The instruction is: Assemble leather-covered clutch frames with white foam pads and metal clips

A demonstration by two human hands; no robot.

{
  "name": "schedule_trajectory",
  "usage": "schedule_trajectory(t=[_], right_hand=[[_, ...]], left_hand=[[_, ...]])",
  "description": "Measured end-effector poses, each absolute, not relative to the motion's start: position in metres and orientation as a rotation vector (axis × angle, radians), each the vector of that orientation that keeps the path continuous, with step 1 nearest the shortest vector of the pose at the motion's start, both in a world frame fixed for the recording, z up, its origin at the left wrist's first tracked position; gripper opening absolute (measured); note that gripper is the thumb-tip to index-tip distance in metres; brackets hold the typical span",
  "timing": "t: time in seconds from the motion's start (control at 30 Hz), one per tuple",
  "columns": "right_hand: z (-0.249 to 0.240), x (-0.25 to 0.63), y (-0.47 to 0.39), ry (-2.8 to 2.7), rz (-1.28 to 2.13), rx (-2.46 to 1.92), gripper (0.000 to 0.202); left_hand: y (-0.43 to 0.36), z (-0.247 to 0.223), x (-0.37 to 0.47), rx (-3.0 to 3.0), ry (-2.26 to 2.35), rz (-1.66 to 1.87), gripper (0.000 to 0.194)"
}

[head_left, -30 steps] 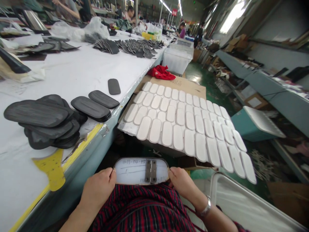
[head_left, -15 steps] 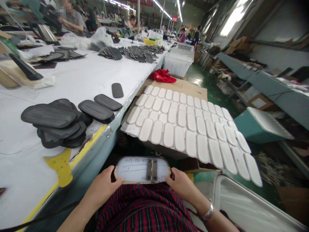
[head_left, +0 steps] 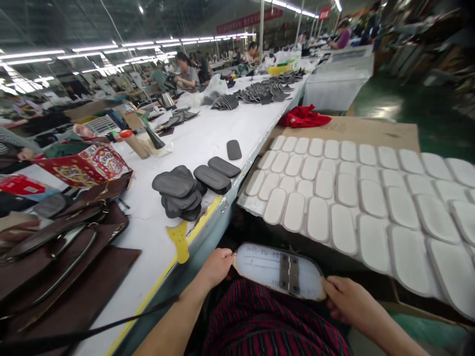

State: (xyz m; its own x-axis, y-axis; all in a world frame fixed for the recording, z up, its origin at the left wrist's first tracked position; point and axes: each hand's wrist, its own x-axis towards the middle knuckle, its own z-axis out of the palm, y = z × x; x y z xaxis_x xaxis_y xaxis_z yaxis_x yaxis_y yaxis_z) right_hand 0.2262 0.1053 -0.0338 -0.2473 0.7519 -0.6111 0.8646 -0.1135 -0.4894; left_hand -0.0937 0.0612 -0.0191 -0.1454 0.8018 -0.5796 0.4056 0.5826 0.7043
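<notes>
Low in front of my striped garment is an oval whitish plastic board [head_left: 260, 269] with pencil-like writing on it. A dark metal hinge [head_left: 289, 274] crosses it right of the middle. My left hand [head_left: 218, 267] is closed on its left end, and my right hand [head_left: 343, 295] grips the right end, which sits lower. On the white table to the left lie a pile of dark grey oval pieces [head_left: 174, 185] and smaller groups of similar pieces. Beside that pile, a yellow curved piece [head_left: 180, 243] lies at the table edge.
Rows of white oval pieces [head_left: 343, 227] cover a low surface to the right, with cardboard [head_left: 374, 131] and red cloth [head_left: 302, 117] behind. Brown bags [head_left: 122, 257] and a red patterned box [head_left: 87, 163] occupy the left of the table [head_left: 222, 126]. Co-workers sit farther back.
My view has swung left, bringing the bags and red box into sight. Both hands still hold the board, whose right end has dipped; it now slants down to the right.
</notes>
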Motion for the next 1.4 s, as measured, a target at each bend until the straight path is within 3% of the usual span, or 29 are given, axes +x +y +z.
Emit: schedule_trajectory(t=[0.27, 0.43, 0.97, 1.2, 1.4], right_hand=[[-0.034, 0.217, 0.092, 1.434, -1.763, 1.822, 0.039], [-0.035, 0.218, 0.089, 1.410, -1.859, 1.822, 0.036], [-0.035, 0.217, 0.087, 1.405, -1.866, 1.858, 0.045], [-0.039, 0.224, 0.092, 1.518, -1.755, 1.866, 0.046], [-0.038, 0.234, 0.106, 2.024, -1.401, 1.818, 0.032]], left_hand=[[0.049, -0.016, -0.087, 1.133, 1.820, 0.399, 0.025], [0.046, -0.010, -0.088, 1.330, 1.839, 0.332, 0.024], [0.090, -0.024, -0.104, 0.927, 1.706, 0.241, 0.010], [0.072, -0.018, -0.103, 1.019, 1.730, 0.288, 0.036], [0.071, -0.010, -0.095, 1.620, 1.954, 0.112, 0.036]])
